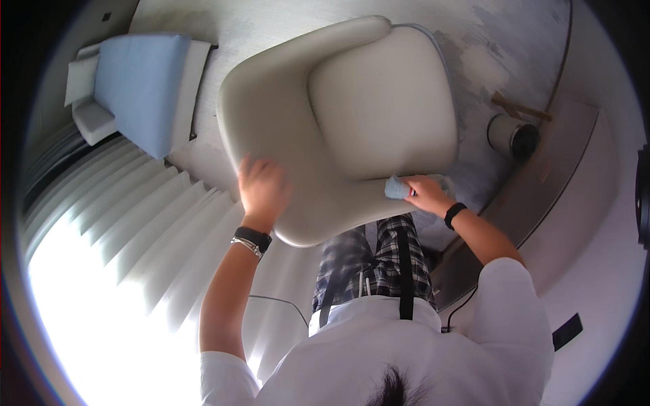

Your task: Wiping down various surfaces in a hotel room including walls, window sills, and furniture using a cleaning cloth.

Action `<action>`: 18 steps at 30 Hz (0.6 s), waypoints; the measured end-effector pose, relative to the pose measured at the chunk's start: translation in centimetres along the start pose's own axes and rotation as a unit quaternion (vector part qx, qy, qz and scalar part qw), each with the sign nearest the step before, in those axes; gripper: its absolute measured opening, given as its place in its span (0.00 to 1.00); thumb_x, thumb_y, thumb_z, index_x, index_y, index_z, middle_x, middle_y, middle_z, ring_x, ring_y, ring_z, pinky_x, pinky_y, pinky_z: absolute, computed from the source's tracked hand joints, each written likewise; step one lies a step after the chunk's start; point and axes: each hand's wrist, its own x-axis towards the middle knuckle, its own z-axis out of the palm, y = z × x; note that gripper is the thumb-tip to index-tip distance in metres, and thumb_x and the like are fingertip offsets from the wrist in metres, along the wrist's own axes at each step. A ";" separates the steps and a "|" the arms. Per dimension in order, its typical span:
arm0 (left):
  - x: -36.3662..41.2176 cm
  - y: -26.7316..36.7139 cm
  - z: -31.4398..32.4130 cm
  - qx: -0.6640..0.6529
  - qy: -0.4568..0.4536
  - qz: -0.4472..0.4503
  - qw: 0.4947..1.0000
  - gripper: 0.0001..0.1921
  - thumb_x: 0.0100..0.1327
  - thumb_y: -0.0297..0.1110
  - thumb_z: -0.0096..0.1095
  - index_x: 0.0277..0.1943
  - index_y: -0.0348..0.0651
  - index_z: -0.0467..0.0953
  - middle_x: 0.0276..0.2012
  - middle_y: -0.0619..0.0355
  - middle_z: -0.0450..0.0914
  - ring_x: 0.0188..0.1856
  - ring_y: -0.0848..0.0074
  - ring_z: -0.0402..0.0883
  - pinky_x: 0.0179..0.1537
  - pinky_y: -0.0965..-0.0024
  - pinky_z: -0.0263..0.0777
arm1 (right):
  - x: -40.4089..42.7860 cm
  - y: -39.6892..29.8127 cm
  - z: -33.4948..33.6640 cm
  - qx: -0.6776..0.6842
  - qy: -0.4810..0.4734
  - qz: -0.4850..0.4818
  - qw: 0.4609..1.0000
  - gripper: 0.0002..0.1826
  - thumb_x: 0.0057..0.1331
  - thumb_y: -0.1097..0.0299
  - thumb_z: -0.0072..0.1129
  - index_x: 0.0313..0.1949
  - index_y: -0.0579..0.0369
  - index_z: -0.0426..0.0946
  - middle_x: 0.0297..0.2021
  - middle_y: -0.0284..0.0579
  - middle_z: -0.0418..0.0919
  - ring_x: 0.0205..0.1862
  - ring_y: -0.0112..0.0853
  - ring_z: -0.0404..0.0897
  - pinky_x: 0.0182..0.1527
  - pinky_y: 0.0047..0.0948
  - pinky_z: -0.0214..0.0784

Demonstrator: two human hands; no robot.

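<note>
A cream upholstered armchair [269, 116] with a smooth, leather-like cover and a thick seat cushion [386, 96] stands before me. My left hand [264, 188] is at the top of its backrest, blurred, with bent fingers and nothing visible in it. On the near armrest [365, 198], my right hand [429, 194] grips a small cleaning tool [397, 188]. The tool's pale blue, fabric-like head rests at the armrest, with a red bit by my fingers. Something clear shows past the hand; I cannot tell whether it belongs to the tool.
A bed or couch [139, 91] with a blue cover stands at the far left. White pleated curtains [152, 243] hang at the left, brightly lit. To the right are a cylindrical bin [508, 137], a wooden piece [523, 107] and a brown skirting along the wall.
</note>
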 end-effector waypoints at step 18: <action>1.5 5.5 -3.0 -0.233 0.130 0.039 0.963 0.27 0.66 0.47 0.50 0.61 0.37 0.66 0.67 0.44 0.61 0.68 0.51 0.61 0.67 0.48 0.51 | 8.0 -21.5 -1.6 0.644 0.029 0.086 0.760 0.23 0.68 0.70 0.55 0.61 0.59 0.65 0.58 0.41 0.70 0.59 0.25 0.67 0.61 0.28 0.60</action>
